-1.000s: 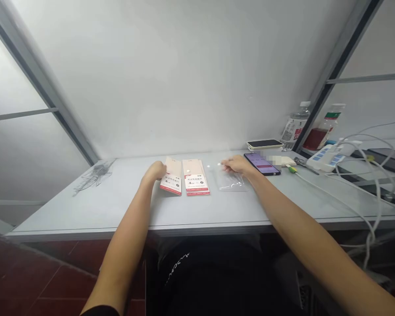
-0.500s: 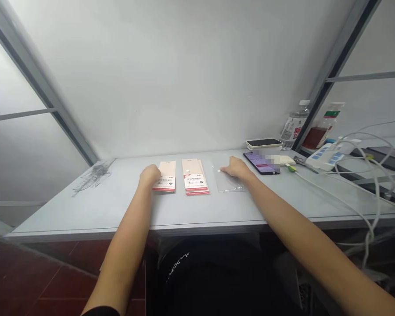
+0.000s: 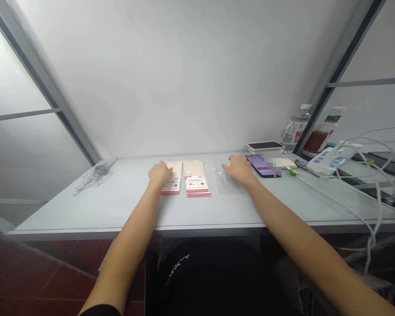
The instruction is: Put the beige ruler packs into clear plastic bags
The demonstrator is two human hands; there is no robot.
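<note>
Two stacks of pale pink cards with red lower edges lie side by side on the grey desk (image 3: 85,210). My left hand (image 3: 159,174) rests palm down on the left stack (image 3: 173,183), fingers flat over its left half. The right stack (image 3: 196,183) lies untouched between my hands. My right hand (image 3: 238,168) lies flat, fingers stretched out, on the far edge of a clear plastic sleeve (image 3: 228,186) to the right of the cards.
A phone with a lit screen (image 3: 262,165) lies just right of my right hand, a second phone (image 3: 265,145) behind it. Two bottles (image 3: 294,128), a power strip (image 3: 325,159) and white cables (image 3: 358,202) crowd the right side. A scribbled patch (image 3: 94,175) marks the far left.
My left hand set the lifted card down and slid the left stack rightward, nearer the other stack. My right hand flattened onto the clear sleeve, which now lies flat.
</note>
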